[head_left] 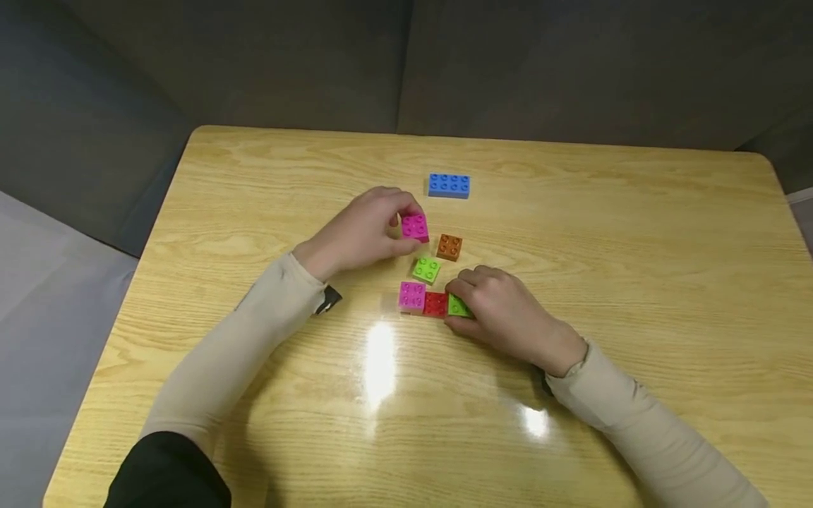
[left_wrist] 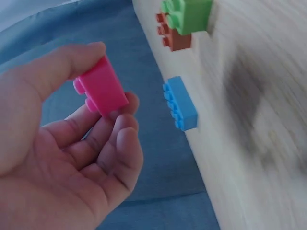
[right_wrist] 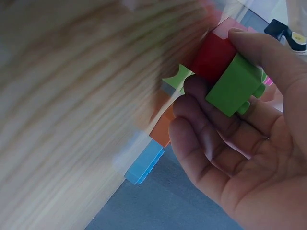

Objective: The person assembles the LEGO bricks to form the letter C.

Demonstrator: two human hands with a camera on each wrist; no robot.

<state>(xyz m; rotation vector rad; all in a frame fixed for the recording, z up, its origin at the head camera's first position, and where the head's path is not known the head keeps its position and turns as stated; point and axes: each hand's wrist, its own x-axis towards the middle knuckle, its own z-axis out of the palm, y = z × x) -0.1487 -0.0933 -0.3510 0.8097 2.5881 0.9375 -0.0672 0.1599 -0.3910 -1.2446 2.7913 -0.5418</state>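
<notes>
My left hand (head_left: 365,233) pinches a magenta toy brick (left_wrist: 103,86) between thumb and fingertips, held up off the table in the left wrist view. In my right hand (head_left: 502,314), thumb and fingers grip a green brick (right_wrist: 236,86). That brick sits against a red brick (head_left: 435,304), which adjoins a pink brick (head_left: 412,296) on its left. Just beyond this row lies a lime-green brick (head_left: 426,270). An orange-brown brick (head_left: 449,247) rests between the two hands, a little farther back. Part of the green brick is hidden by the right hand in the head view.
A longer blue brick (head_left: 449,185) lies toward the back of the wooden table (head_left: 603,233). Dark grey padded panels (head_left: 406,63) stand along the table's far edge. Bright light reflections show on the tabletop near the front.
</notes>
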